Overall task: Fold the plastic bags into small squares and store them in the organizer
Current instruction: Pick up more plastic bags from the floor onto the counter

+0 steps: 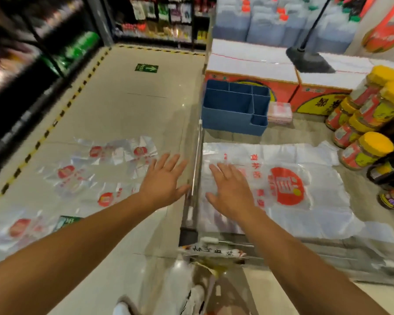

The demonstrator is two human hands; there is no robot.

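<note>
A clear plastic bag with a red round logo (284, 189) lies spread flat on the counter. My right hand (231, 189) rests palm down on its left part, fingers spread. My left hand (163, 179) hovers open just left of the counter's metal edge, holding nothing. Several more clear bags with red logos (82, 178) lie scattered on a glass surface to the left. A blue organizer with several compartments (234, 108) stands on the counter behind the flat bag; what it holds cannot be seen.
Jars with yellow lids (364, 133) are stacked at the right edge of the counter. Red and white boxes (250, 71) stand behind the organizer, with a black lamp base (309, 59) on them. A pink folded packet (280, 113) lies beside the organizer. Shelves line the aisle on the left.
</note>
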